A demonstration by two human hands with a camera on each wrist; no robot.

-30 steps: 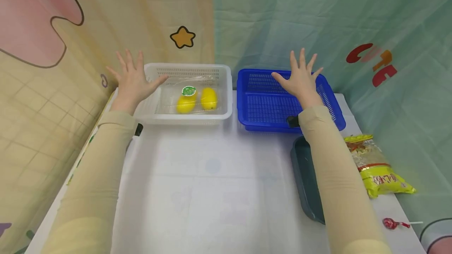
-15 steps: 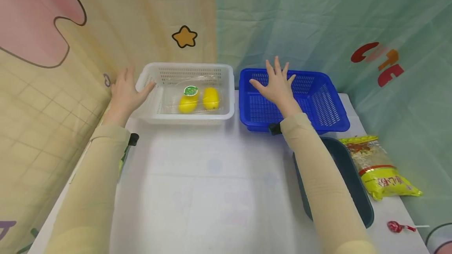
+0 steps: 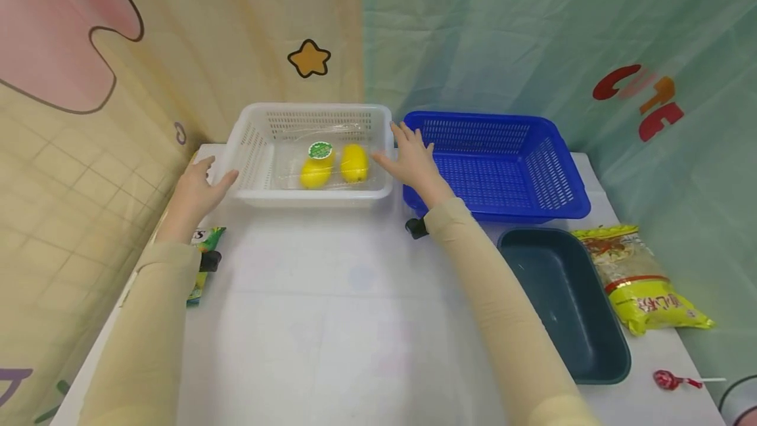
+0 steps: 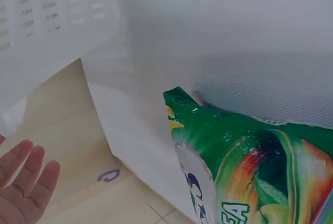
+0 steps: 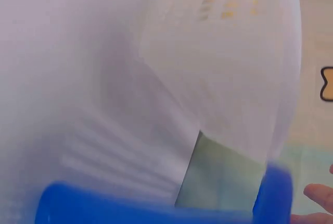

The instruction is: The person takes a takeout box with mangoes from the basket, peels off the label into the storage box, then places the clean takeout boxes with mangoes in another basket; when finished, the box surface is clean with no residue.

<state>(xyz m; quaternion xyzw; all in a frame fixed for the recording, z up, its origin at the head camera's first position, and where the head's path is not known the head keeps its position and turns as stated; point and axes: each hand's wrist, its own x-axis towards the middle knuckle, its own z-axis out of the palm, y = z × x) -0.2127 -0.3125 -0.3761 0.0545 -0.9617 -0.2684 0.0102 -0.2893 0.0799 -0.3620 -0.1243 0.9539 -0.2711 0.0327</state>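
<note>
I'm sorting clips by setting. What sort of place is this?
Probably a curtained tabletop booth: pastel yellow-and-green printed fabric curtains hang behind and beside a rectangular white table, which bears a white slotted plastic basket.

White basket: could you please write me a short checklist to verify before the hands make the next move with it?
1. Left hand at the left end of the white basket: ok.
2. Right hand at its right end: ok.
3. Fingers curled round the basket: not ok, both hands look open.
4. Right hand touching the basket: cannot tell.
5. Two yellow fruits inside the basket: ok.
6. Gap between it and the blue basket: ok, they stand apart.
</note>
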